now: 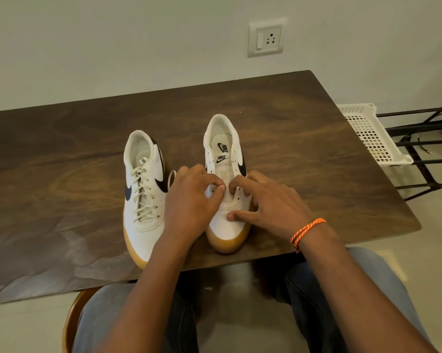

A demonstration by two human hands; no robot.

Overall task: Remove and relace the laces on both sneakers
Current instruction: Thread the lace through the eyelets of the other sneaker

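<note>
While the left white leather sneaker with a gum sole (143, 200) stands fully laced on the dark wooden table (62, 154), the right matching sneaker (225, 174) beside it shows bare upper eyelets. Left hand (189, 200) pinches a cream lace (172, 175) at the lower eyelets; a loop of it shows between the shoes. Right hand (268, 202) curls its fingertips at the opposite eyelet row, thumb pressing the toe; whether it grips lace I cannot tell. Beyond the table's right edge, a white perforated plastic basket (370, 136) sits on a black metal rack (423, 149); nothing can be made out inside it.
</note>
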